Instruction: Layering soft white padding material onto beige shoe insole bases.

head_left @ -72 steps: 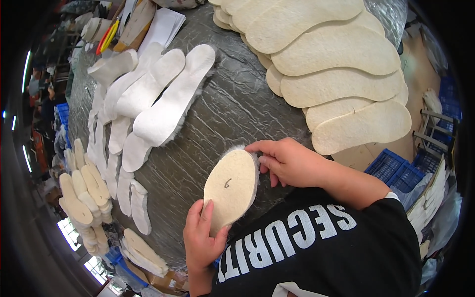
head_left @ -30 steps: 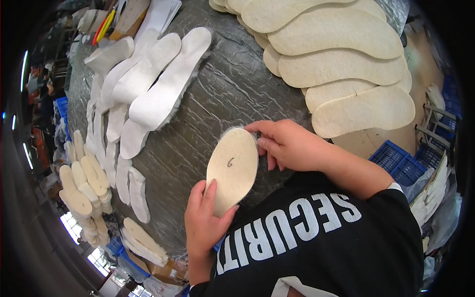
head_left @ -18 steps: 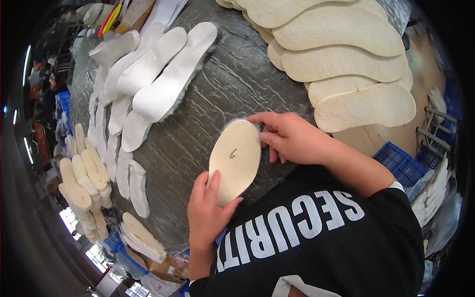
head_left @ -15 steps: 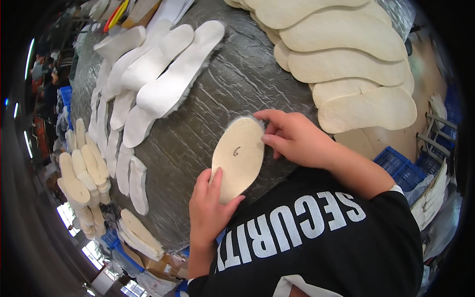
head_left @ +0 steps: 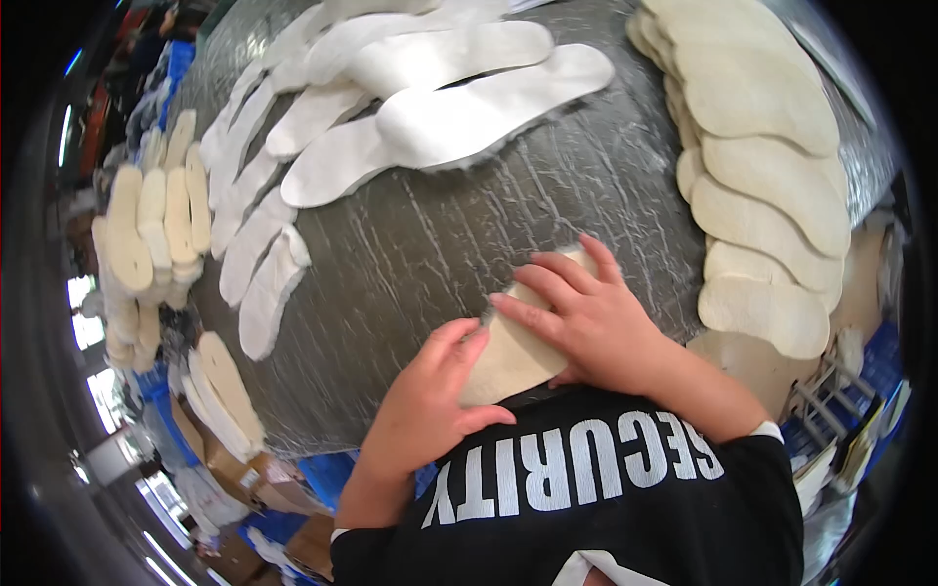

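Note:
A cream insole with a fuzzy edge (head_left: 513,359) lies close to my body at the near edge of the dark table. My left hand (head_left: 422,398) grips its left end, fingers along the edge and thumb under the near corner. Across its upper part is my right hand (head_left: 591,314), fingers curled over the top and thumb at the near right edge. Much of the insole is hidden beneath that hand. Farther off, overlapping white insoles with furry undersides (head_left: 459,119) fan over the table. At right sits an overlapping stack of cream insoles (head_left: 772,230).
The table has a crinkled dark plastic cover (head_left: 391,264). Off its left side are bundles of cream insoles (head_left: 127,230) and another small pile (head_left: 225,386). Cardboard boxes (head_left: 234,479) stand below left. A metal rack (head_left: 826,400) is at the lower right.
My right hand has moved from the insole's far right edge to over its top, covering the pen mark. The insole has tilted rightward and nearer. The view has turned, shifting the piles.

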Demonstrator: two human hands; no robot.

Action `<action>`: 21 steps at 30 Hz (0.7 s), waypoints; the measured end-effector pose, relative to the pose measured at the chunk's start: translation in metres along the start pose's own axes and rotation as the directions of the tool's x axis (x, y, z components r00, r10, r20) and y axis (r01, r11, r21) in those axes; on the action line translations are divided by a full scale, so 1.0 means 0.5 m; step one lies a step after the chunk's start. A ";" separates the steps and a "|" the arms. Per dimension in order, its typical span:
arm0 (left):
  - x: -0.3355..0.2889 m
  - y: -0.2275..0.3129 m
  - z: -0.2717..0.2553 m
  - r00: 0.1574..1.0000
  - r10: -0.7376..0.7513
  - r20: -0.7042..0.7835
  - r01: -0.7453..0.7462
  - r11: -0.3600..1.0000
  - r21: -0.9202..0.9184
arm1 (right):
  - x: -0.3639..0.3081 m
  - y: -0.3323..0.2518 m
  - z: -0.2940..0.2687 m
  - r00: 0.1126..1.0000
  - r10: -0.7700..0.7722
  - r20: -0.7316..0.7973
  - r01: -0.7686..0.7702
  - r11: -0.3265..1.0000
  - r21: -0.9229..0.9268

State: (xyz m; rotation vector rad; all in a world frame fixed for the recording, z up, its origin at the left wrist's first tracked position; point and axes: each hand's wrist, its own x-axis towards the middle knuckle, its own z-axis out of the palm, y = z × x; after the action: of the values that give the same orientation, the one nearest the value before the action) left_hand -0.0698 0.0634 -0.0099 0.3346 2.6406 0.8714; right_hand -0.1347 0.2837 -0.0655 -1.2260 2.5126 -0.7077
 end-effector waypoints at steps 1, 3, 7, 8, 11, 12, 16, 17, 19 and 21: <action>-0.010 -0.007 -0.014 0.998 -0.054 0.012 0.055 0.995 -0.087 | -0.004 -0.003 0.006 1.000 0.001 -0.029 -0.001 1.000 0.008; -0.021 -0.018 -0.034 0.989 -0.147 0.030 0.150 0.967 -0.208 | -0.012 -0.009 0.003 1.000 0.019 0.009 -0.019 1.000 0.000; -0.050 -0.067 -0.047 0.969 -0.241 0.045 0.245 0.954 -0.170 | -0.014 -0.008 0.000 0.996 0.071 0.063 -0.068 0.997 -0.044; -0.051 -0.071 -0.043 0.967 -0.252 0.037 0.254 0.949 -0.185 | -0.012 -0.011 -0.010 0.992 0.087 0.093 -0.086 0.996 -0.020; -0.045 -0.068 -0.026 0.976 -0.209 0.055 0.216 0.953 -0.214 | 0.011 -0.031 -0.017 0.994 -0.037 0.100 0.035 0.999 0.021; -0.040 -0.063 -0.018 0.982 -0.184 0.038 0.187 0.955 -0.230 | 0.020 -0.036 -0.016 0.990 -0.104 0.096 0.099 0.993 0.057; -0.030 -0.066 -0.001 0.979 -0.202 -0.020 0.188 0.938 -0.290 | 0.038 -0.036 -0.005 0.974 -0.126 0.187 0.117 0.991 0.057; -0.031 -0.070 -0.003 0.978 -0.205 -0.025 0.189 0.937 -0.294 | 0.039 -0.035 -0.006 0.974 -0.120 0.193 0.113 0.993 0.046; -0.043 -0.083 -0.015 0.977 -0.212 0.004 0.204 0.939 -0.278 | 0.034 -0.035 -0.003 0.978 -0.097 0.187 0.091 0.995 0.042; -0.064 -0.098 -0.028 0.966 -0.258 -0.023 0.242 0.931 -0.274 | 0.030 -0.028 0.000 0.983 -0.061 0.172 0.057 0.998 0.029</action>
State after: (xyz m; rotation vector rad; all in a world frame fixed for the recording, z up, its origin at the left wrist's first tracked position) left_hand -0.0514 0.0072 -0.0216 -0.0969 2.4979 1.1468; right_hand -0.1343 0.2645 -0.0585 -1.2995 2.3293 -0.6148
